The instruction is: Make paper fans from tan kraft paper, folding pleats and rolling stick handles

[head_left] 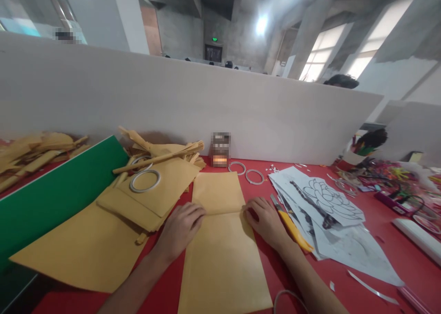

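A long sheet of brown kraft paper (pixel 220 259) lies on the red tabletop in front of me, with a crease running across its upper part. My left hand (pixel 182 226) grips the sheet's left edge at the crease, fingers curled together. At the opposite end of that crease, my right hand (pixel 265 219) has its fingers bent and pressed on the right edge. The thumbs are partly hidden. Just right of my right hand lies a yellow utility knife (pixel 292 229) with its blade out, partly on white papers.
Left stand stacked kraft paper (pixel 165 190), a tape roll (pixel 144 181) and a green divider (pixel 62 199). Tape rings (pixel 255 177) lie beyond the sheet, near a blurred phone-like object (pixel 220 149). Flower drawings (pixel 327 199) lie right. A white partition (pixel 189 102) closes the back.
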A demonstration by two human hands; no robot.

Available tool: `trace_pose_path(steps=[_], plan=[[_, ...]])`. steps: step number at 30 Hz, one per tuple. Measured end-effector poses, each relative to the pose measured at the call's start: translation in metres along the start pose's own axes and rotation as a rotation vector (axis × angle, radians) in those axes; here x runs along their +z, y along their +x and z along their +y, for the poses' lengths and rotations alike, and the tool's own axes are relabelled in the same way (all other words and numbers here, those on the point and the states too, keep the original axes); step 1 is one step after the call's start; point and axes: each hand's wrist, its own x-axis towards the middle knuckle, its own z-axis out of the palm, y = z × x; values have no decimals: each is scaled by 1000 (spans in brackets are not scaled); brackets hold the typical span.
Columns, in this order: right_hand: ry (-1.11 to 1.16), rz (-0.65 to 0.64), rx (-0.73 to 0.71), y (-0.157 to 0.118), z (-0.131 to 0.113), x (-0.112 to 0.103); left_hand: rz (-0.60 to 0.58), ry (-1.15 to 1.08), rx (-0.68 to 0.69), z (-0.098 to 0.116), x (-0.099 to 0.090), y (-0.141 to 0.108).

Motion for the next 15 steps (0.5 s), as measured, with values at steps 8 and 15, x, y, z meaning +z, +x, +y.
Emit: trace_pose_path(steps=[8,15], plan=[[132,-201,-199,0,-44,4,-184,53,148,-4,12,-9],[148,-91,-3,8,-1,12,-160,90,149,-8,13,-9]])
